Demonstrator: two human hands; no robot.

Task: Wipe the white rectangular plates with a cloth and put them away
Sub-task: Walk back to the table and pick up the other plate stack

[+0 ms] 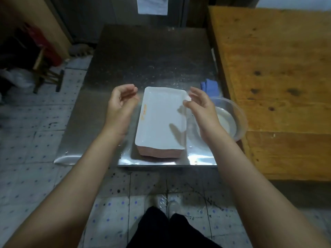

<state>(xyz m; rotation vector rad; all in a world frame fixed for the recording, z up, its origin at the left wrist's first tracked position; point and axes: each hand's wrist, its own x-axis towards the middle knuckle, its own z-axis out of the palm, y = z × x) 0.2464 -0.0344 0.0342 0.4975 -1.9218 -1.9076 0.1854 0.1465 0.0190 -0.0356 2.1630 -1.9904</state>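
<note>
Plates (161, 119) stacked near the front edge of the steel table (143, 56), with orange marks on the top one's left rim. None wiped or put away, by the look of it, so likely at the very start. Left hand (121, 106) just left of the stack, fingers loosely curled, gripping nothing. Right hand (202, 108) over the far right corner, thumb and forefinger partly parted; pinching that corner or merely above it, cannot tell. Cloth (210, 85) lying untouched beyond, bowl (238, 119) at right.
</note>
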